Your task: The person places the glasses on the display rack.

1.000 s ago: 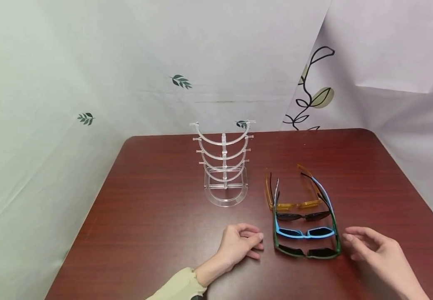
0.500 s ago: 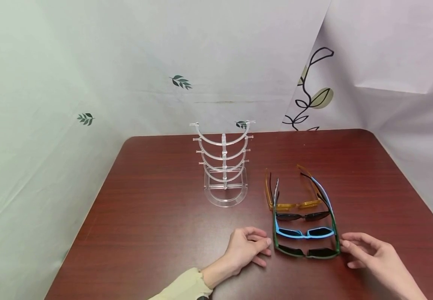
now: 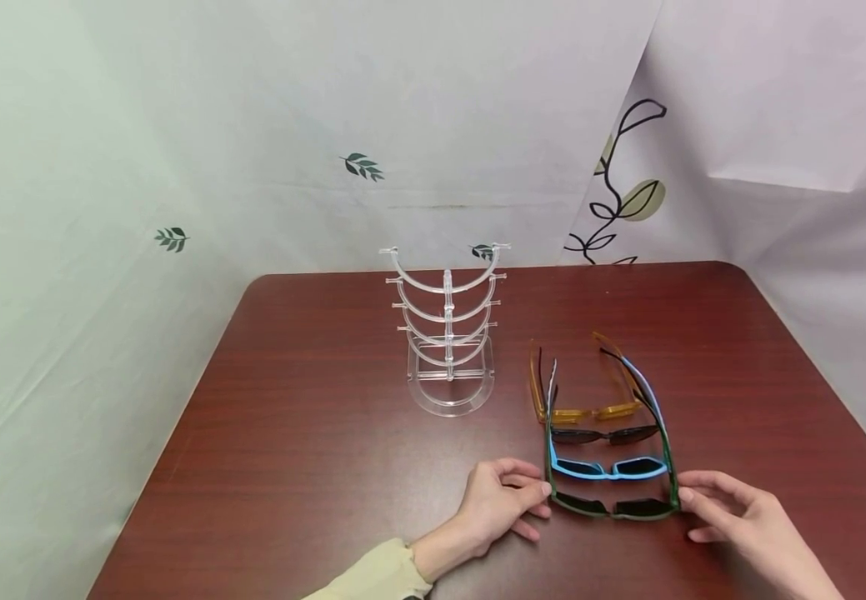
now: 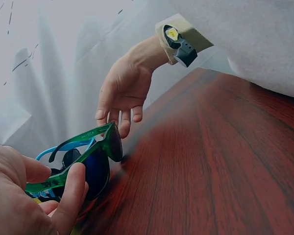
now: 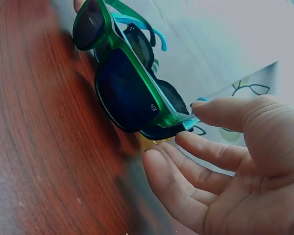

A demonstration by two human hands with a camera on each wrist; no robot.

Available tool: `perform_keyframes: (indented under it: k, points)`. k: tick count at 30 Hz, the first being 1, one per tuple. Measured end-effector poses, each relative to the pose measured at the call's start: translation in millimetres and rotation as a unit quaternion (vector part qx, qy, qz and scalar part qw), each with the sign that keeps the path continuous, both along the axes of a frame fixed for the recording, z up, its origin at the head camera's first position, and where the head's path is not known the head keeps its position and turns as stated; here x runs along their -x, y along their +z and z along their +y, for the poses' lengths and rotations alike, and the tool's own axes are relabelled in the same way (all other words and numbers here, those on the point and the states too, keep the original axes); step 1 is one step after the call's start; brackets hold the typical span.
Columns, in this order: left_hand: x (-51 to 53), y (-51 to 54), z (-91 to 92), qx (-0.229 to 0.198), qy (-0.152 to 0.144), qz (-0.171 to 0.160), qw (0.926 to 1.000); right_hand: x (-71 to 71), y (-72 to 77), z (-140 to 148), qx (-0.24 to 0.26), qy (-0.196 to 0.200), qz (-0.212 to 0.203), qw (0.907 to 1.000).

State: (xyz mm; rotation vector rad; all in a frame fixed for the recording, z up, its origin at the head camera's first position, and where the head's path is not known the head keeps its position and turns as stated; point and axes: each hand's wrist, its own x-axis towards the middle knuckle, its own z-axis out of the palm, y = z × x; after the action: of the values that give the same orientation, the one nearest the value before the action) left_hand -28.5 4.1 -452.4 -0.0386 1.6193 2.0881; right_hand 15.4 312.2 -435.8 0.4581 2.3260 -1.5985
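Note:
A pair of green-framed sunglasses (image 3: 616, 508) lies nearest me, its temples pointing away. My left hand (image 3: 496, 508) pinches its left corner; in the left wrist view the temple (image 4: 46, 183) passes between thumb and finger. At the right corner my right hand (image 3: 740, 517) holds the hinge between thumb and index finger, the other fingers loosely bent. Just behind sit blue-framed sunglasses (image 3: 608, 472), then black sunglasses (image 3: 605, 435) and amber-framed glasses (image 3: 571, 415), their temples overlapping.
A clear plastic display rack (image 3: 449, 342) with several curved tiers stands left of the glasses, bearing nothing. The reddish-brown table (image 3: 290, 417) meets hanging white sheets (image 3: 252, 125) with leaf prints behind and at the sides.
My left hand has moved right and slightly nearer me, up to the green sunglasses. My right hand has moved left and nearer me onto their other corner. The glasses have barely shifted.

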Motion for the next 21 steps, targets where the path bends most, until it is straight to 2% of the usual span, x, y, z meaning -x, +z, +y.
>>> perform_keyframes:
  k: [6, 16, 21]
  points:
    - [-0.6, -1.1, 2.7, -0.006, 0.002, -0.003, 1.0000, 1.0, -1.0, 0.6, -0.003, 0.004, -0.019, 0.9998]
    - [-0.3, -0.5, 5.3, -0.012, 0.000, -0.004, 0.9999, 1.3, -6.4, -2.6, -0.010, -0.001, 0.011, 0.9999]
    - [0.2, -0.1, 6.3, -0.013, -0.002, -0.003, 0.9999, 2.4, -6.3, -2.8, -0.008, 0.004, 0.008, 0.9999]
